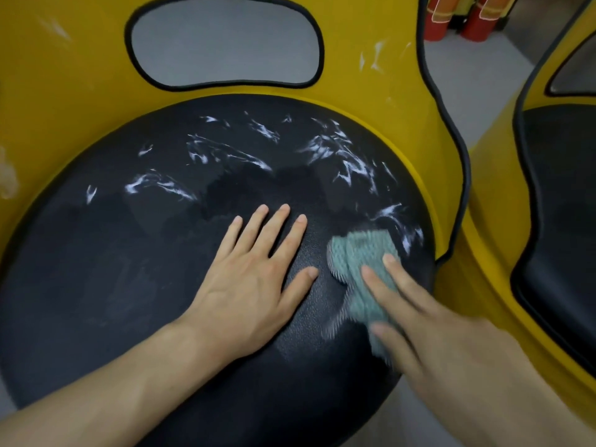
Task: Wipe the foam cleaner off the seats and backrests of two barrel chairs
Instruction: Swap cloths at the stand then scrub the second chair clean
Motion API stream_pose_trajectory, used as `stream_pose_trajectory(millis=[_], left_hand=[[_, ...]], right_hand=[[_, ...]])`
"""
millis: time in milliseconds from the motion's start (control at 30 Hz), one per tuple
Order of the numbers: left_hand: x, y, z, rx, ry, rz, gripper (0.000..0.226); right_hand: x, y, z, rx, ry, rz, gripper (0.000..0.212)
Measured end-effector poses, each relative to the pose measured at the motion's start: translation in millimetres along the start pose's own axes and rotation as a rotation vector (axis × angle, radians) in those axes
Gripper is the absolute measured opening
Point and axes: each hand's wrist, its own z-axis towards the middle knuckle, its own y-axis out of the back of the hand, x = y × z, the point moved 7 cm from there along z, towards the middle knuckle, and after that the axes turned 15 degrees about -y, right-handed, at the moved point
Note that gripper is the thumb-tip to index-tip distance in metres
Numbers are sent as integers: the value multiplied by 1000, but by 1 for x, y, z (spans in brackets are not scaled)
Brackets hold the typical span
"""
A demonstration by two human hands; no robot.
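Note:
A round black seat (113, 269) of a yellow barrel chair fills the view. White foam streaks (335, 150) lie across its far half and right rim. The yellow backrest (361, 33) behind it has an oval cut-out and faint white smears at its upper right. My left hand (251, 282) rests flat on the seat's middle, fingers spread, holding nothing. My right hand (429, 321) presses a green cloth (358, 262) against the seat's right side; the cloth is blurred. The second chair's black seat (561, 221) shows at the right edge.
Two red cylinders (474, 24) stand on the grey floor (477, 85) behind the chairs at the top right. A narrow gap of floor separates the two chairs.

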Motion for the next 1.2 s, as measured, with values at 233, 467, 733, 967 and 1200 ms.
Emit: stream_pose_trajectory(millis=[233,467,733,967,1200], left_hand=[[1,4,4,24,24,28,88],[-6,1,-18,11,45,-15,102],[-4,2,22,57,28,-38,132],[-1,-14,27,25,-40,8,126],[0,-17,27,-28,-61,7,126]], right_hand=[[0,12,18,-87,-11,30,55],[-8,0,0,-75,-44,126,59],[0,8,39,-53,-1,59,57],[-3,-37,5,-212,297,-229,49],[0,14,58,-57,-110,148,61]])
